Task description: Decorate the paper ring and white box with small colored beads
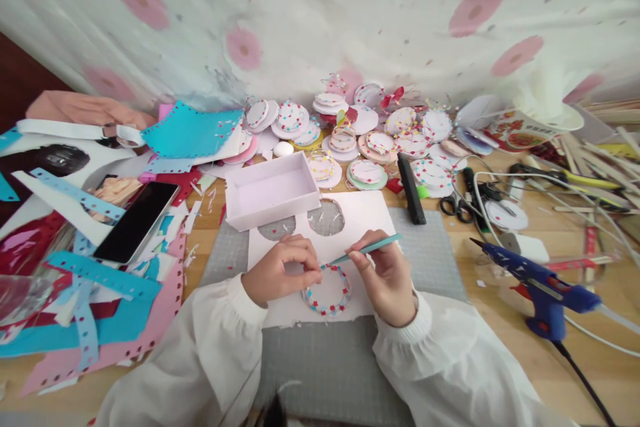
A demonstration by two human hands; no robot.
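Note:
My right hand (383, 273) grips a slim teal pen-like tool (373, 247), whose tip points left, just above a round ring strung with red, white and blue beads (330, 312). At the ring's upper left edge are the pinched fingertips of my left hand (287, 269); they seem to hold it there. Under the ring lies a white sheet of card (367, 213) with two round holes cut in its far part. The card rests on a grey cutting mat (325, 373).
A shallow white box (273, 190) overlaps the card's far left. Behind are several beaded discs (367, 172). Coloured scraps and a phone (137, 221) lie left. On the right are a black bar (411, 190), scissors (456, 208) and a blue glue gun (543, 287) with cables.

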